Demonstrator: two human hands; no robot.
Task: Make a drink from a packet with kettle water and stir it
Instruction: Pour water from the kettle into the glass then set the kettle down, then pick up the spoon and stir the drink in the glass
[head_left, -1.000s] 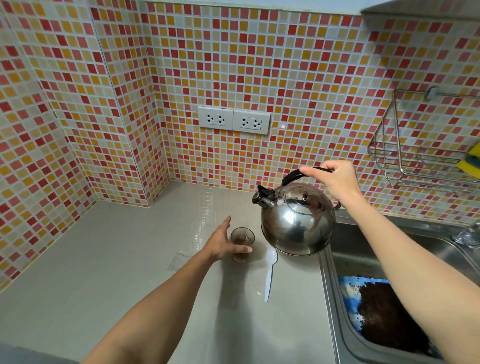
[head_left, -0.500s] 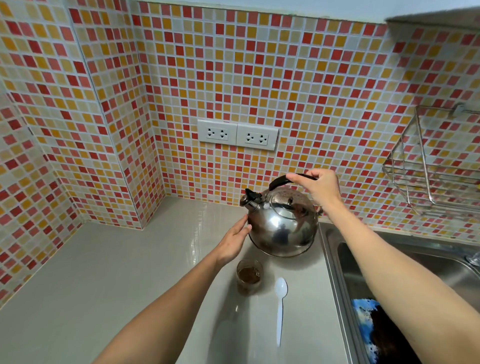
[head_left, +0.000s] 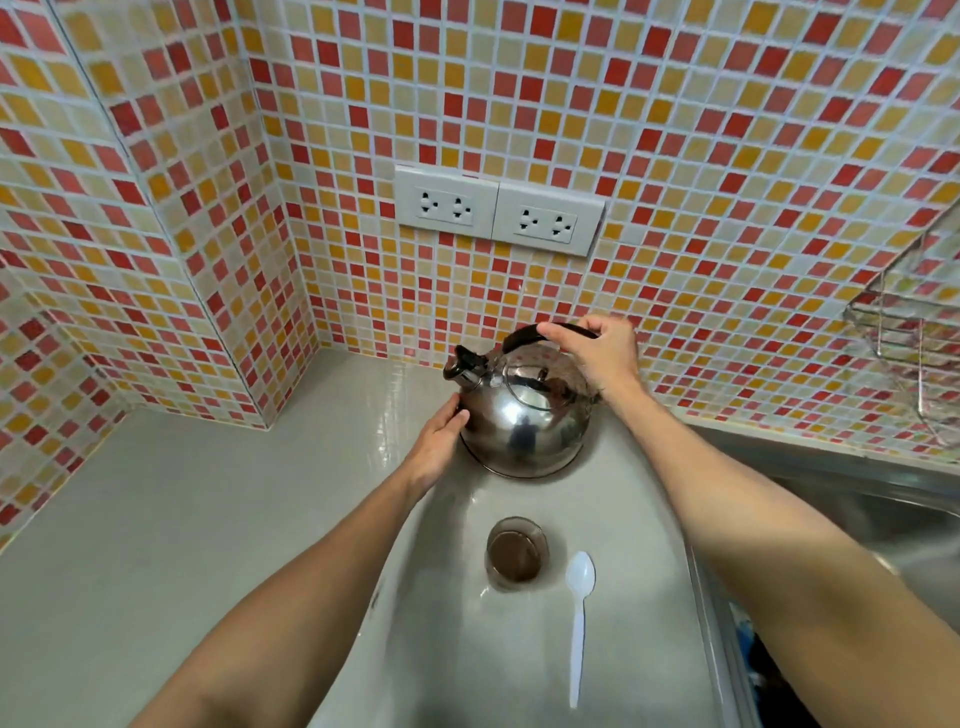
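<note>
A shiny steel kettle (head_left: 524, 421) stands on the grey counter (head_left: 156, 545) near the back wall, spout to the left. My right hand (head_left: 597, 356) grips its black handle from above. My left hand (head_left: 439, 441) rests flat against the kettle's left side, fingers apart. Nearer to me a small glass (head_left: 517, 553) holds brown liquid. A white plastic spoon (head_left: 577, 618) lies on the counter just right of the glass, bowl toward the wall.
A steel sink (head_left: 883, 519) lies to the right, with something dark in it at the frame's lower edge. A wire rack (head_left: 904, 332) hangs on the tiled wall at right. Two double sockets (head_left: 498, 210) sit on the wall above the kettle.
The kettle went from hanging in the air over the glass to standing on the counter behind it. My left hand left the glass and moved onto the kettle's side.
</note>
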